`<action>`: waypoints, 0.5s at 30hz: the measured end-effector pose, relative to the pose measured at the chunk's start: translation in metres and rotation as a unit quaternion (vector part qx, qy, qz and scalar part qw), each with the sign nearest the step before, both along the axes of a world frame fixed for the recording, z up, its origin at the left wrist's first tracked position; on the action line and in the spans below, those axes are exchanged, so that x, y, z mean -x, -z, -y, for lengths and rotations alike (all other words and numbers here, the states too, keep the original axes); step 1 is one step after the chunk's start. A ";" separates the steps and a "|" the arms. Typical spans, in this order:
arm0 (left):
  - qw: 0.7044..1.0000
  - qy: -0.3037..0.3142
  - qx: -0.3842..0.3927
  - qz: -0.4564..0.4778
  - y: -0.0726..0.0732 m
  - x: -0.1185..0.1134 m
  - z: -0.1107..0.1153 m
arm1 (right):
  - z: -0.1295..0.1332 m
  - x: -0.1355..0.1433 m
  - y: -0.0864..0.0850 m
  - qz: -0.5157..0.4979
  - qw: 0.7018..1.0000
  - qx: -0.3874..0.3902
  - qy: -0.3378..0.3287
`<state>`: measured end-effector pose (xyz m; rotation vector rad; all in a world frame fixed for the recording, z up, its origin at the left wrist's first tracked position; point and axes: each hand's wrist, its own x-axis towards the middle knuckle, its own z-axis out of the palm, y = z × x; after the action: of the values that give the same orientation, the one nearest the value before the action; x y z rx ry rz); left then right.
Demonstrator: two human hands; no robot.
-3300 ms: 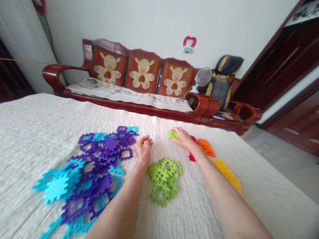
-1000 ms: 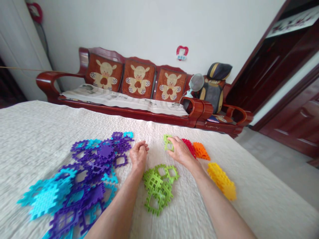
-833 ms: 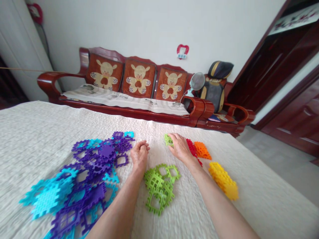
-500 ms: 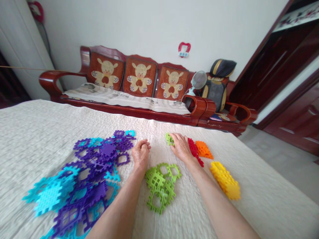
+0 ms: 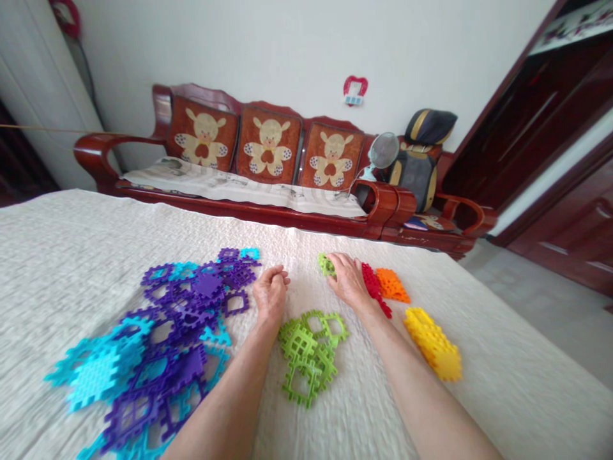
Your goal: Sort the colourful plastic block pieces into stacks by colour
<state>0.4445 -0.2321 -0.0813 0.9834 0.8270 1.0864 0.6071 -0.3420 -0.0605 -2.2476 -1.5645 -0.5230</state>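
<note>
My right hand [image 5: 348,281] rests at the far middle of the table, its fingers curled over light green interlocking plastic tiles [image 5: 326,264]; part of these is hidden under the hand. Just right of it lie red tiles [image 5: 376,291], partly covered by the hand and wrist. My left hand [image 5: 271,292] is closed in a loose fist on the cloth, and no piece shows in it. To its left spreads a heap of purple tiles [image 5: 209,285] mixed with turquoise tiles [image 5: 96,377]. Between my forearms sits a loose pile of light green tiles [image 5: 306,345].
Orange tiles [image 5: 393,285] and a row of yellow tiles [image 5: 433,345] lie to the right. A pale quilted cloth [image 5: 110,236] covers the table. Beyond its far edge stand a wooden sofa [image 5: 258,211] with bear cushions and a small fan [image 5: 384,151].
Both hands keep nearly the same place and pose. The whole view has shifted very slightly; no tile has visibly moved.
</note>
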 end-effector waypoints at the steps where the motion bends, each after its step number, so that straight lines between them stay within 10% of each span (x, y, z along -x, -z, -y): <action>1: 1.000 -0.001 -0.001 0.001 0.000 0.000 0.000 | 0.000 0.000 0.000 0.000 1.000 -0.001 -0.001; 15: 1.000 -0.004 -0.011 -0.005 0.002 -0.001 -0.001 | 0.002 0.002 -0.006 -0.012 1.000 -0.004 -0.003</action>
<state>0.4451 -0.2313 -0.0831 1.0067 0.8296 1.0999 0.6050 -0.3442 -0.0547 -2.2341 -1.5552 -0.4964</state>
